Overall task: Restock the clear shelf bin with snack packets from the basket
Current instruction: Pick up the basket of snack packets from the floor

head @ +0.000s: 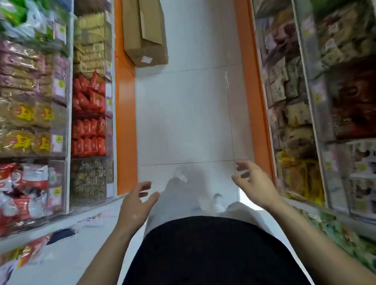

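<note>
Black shirt (206,257), left hand (136,204), right hand (255,182), fingers loosely spread, either side of clear bin (183,120)

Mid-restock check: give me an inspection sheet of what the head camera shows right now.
Surface: white tiled aisle floor.
Job's things: clear bin faintly visible between the hands, apparently empty; basket not seen.
Clutter: cardboard box on the floor ahead.
Grippers: left hand and right hand open, fingers spread, flanking the bin; contact unclear.
Cables: nothing seen.
Surroundings: stocked snack shelves on both sides.
</note>
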Motion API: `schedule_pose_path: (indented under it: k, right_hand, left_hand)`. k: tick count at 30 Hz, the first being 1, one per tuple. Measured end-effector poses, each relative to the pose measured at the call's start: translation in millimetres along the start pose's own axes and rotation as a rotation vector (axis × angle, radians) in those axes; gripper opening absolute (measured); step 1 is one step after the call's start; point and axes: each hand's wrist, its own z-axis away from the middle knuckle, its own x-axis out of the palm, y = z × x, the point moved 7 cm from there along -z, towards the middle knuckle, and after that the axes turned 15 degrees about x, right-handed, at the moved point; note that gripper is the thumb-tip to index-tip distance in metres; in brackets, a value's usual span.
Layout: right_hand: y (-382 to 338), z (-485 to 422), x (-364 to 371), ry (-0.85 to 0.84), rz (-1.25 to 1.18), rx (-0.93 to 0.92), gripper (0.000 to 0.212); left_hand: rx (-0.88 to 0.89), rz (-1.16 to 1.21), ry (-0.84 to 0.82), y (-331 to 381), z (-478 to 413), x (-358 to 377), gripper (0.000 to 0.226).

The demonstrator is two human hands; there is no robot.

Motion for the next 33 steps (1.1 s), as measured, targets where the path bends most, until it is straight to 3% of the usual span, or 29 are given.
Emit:
schedule_pose_path:
  k: [9, 15, 21, 27, 33]
  right_hand:
    - [-144.0, -118.0, -30.3, 0.027, 0.103, -0.01, 0.048]
    - [-201.7, -173.6, -101.3, 0.075, 0.068, 0.05, 0.046]
    - [-233.8, -250.1, -181.5, 0.104, -0.036, 0.09, 0.041]
    - [-301.8, -346.3, -269.6, 0.089, -0.055, 0.026, 0.041]
    - [-425.4, -434.2, -326.1, 0.057, -0.001, -0.07, 0.042]
  left_hand:
    - [-0.021, 0.06, 0.005, 26.8, -159.3, -58.3, 0.039]
    - [0.091, 0.03, -0.123, 127.6, -303.9, -90.3, 0.036]
    - [0.162, -0.007, -0.174, 237.8, -432.1, -76.8, 0.033]
    - [0.11, -0.003, -0.099, 308.9, -513.7, -87.3, 0.035]
    - [0.023, 0.027, -0.015, 340.4, -580.8, -145.0, 0.033]
